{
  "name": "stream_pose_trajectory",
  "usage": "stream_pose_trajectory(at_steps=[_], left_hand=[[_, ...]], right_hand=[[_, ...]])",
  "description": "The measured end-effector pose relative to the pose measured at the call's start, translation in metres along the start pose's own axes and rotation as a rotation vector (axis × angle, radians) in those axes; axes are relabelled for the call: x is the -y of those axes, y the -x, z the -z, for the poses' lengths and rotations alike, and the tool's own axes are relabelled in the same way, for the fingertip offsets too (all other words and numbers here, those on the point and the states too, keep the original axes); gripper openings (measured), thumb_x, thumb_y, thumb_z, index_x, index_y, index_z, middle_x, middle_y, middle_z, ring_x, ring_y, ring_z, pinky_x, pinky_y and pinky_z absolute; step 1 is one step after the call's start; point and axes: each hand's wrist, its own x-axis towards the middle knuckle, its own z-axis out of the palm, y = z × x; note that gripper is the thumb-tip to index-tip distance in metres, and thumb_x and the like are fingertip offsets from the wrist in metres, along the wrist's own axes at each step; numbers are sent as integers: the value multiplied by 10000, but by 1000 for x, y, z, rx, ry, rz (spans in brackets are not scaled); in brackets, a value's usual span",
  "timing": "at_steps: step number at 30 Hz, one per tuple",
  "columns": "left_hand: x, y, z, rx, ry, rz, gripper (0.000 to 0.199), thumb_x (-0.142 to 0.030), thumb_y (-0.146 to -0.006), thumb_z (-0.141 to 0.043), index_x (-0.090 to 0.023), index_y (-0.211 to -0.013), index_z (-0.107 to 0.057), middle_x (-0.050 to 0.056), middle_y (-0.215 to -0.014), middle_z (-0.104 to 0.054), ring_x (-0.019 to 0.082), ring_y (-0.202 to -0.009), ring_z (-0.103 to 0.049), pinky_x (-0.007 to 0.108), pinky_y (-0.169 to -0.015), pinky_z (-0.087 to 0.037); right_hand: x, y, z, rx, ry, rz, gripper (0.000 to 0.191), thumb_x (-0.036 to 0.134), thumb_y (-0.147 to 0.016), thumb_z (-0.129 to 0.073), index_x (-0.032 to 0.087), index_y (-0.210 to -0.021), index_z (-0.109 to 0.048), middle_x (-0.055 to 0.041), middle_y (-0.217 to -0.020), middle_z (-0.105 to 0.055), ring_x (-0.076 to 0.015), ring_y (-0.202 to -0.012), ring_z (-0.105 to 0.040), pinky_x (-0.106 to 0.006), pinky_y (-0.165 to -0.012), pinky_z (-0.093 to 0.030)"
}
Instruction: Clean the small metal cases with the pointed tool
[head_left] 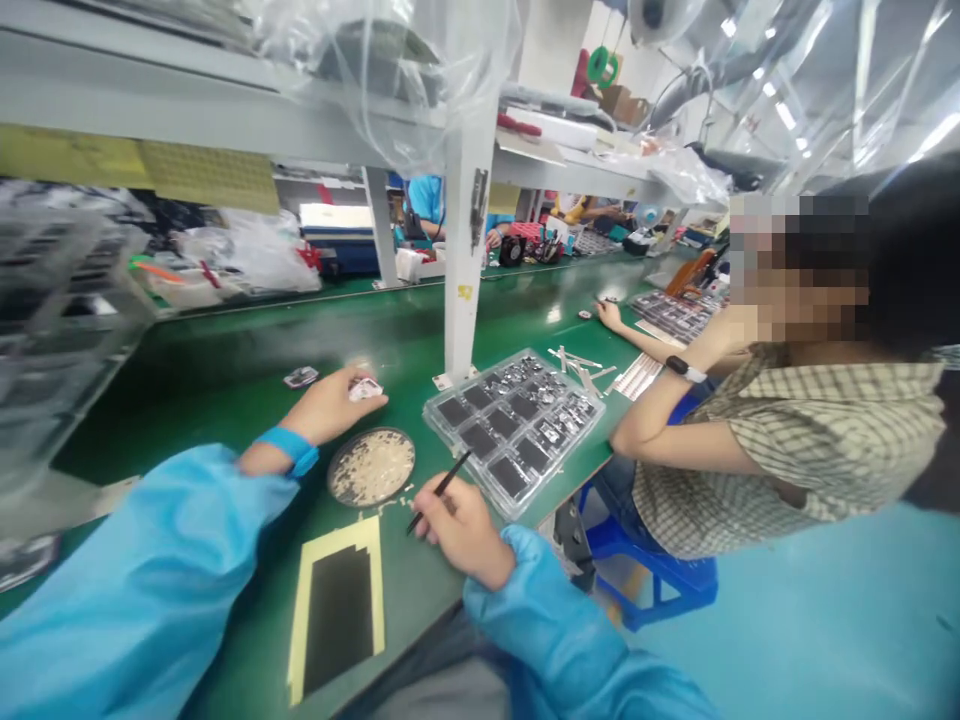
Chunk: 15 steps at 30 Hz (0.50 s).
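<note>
Small pale part [365,389]: pinched in outstretched left hand [326,405], at eleven o'clock from right hand [465,528], curled round slim black tool [455,472].

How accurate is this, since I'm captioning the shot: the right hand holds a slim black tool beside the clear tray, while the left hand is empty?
One thing is off: the left hand isn't empty; the head view shows it holding a small whitish part. The right hand does hold a slim black tool beside the clear tray.
</note>
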Motion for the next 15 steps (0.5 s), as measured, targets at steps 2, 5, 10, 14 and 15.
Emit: stream_pose_trajectory(at_steps=[2,5,10,14,15], left_hand=[[0,54,13,19,126,0,576,-639,-724,-703,-205,-1101,-670,47,-984,-754,231,-870,-703,281,-755,-538],[-12,126,20,80,679,205,545,-592,-761,-735,-198,-1130,-666,14,-764,-696,148,-604,-610,214,-501,-433],[-25,187,15,87,1016,373,471,-509,-760,-789,-199,-1096,-678,3,-733,-664,120,-604,-583,193,-519,-455],[-14,194,7,130,1026,365,432,-490,-746,-800,-196,-1036,-671,36,-794,-712,163,-681,-640,230,-561,-517],[-11,195,5,147,1017,362,422,-489,-747,-796,-197,-1021,-662,43,-813,-721,174,-700,-653,240,-566,-528]], right_hand=[[-4,1,-1,-11,-97,-5,331,507,-890,-658,185,-927,-589,14,-651,-625,-102,-511,-551,-207,-495,-450],[-9,4,-1,30,-113,81,286,440,-887,-687,186,-978,-591,-16,-754,-669,-114,-597,-599,-229,-570,-505],[-4,3,-4,107,54,113,181,361,-923,-647,183,-954,-659,-40,-831,-709,-129,-654,-640,-256,-640,-550],[1,-4,-16,105,101,111,180,351,-882,-693,172,-910,-690,-58,-901,-712,-158,-754,-677,-277,-706,-574],[1,-5,-19,102,104,90,176,342,-876,-700,171,-922,-687,-52,-878,-712,-157,-743,-679,-276,-701,-573]])
